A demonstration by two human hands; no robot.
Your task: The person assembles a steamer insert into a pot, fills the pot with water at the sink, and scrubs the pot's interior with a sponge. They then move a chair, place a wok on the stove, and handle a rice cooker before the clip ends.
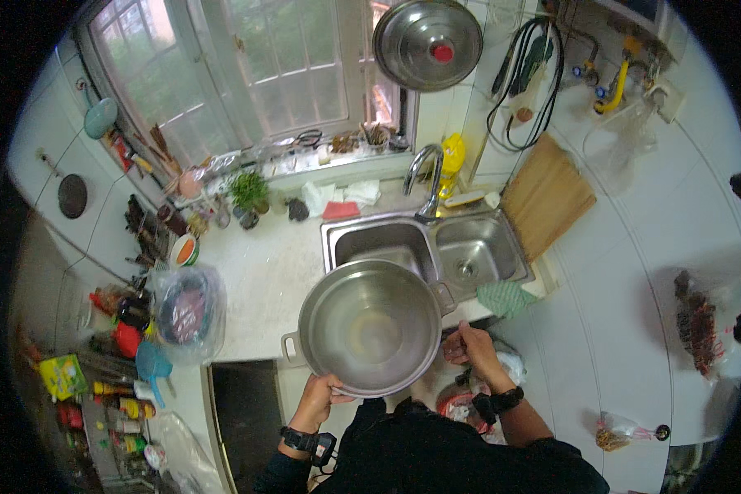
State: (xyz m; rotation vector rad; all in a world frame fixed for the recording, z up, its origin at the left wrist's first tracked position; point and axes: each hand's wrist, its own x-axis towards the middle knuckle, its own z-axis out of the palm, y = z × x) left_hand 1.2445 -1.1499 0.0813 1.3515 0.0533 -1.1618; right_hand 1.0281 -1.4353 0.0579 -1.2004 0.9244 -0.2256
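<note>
A large metal two-handled pot (pixel 346 309) is held before my body, overlapping the front edge of the sink and counter. Its inside faces up; a cloudy, pale patch shows at the bottom. My left hand (pixel 322 395) grips the near left rim, thumb on top, below one loop handle (pixel 290 349). The other loop handle (pixel 446 297) points toward the right basin. Beside the pot's right wall is my right hand (pixel 472 352), fingers bent and apparently apart from the pot. Whether anything small sits in those fingers cannot be seen.
Behind the pot lies a double-basin steel sink (pixel 477 247) with a curved faucet (pixel 429 173). A green cloth (pixel 505 299) hangs at its front edge. A wooden cutting board (pixel 546 197) leans right. Left stand a plastic-covered basin (pixel 188 309) and seasoning bottles (pixel 133 407). A lid (pixel 407 46) hangs above.
</note>
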